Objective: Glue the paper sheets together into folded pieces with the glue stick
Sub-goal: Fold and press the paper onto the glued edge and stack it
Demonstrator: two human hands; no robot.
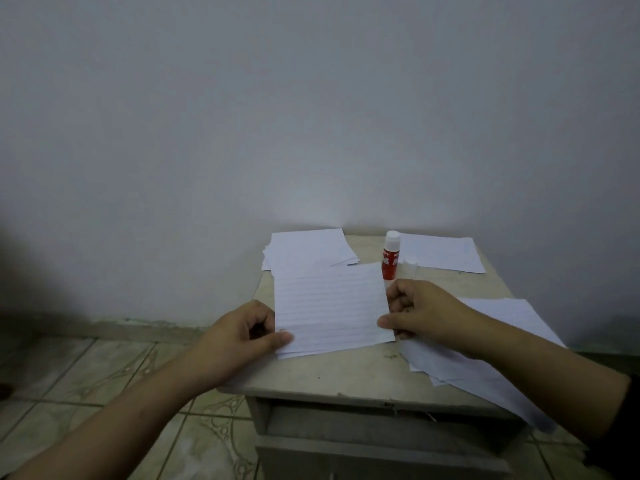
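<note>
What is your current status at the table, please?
Left hand and right hand pinch lined sheet. Glue stick upright, capped, behind. Nothing obstructing.

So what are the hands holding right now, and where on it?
Both hold the lined paper sheet: left hand pinches its lower left edge, right hand pinches its right edge.

dim room w/ plain pale wall (311,98), patterned tile floor (104,375), small worn cabinet (346,372) against it.
</note>
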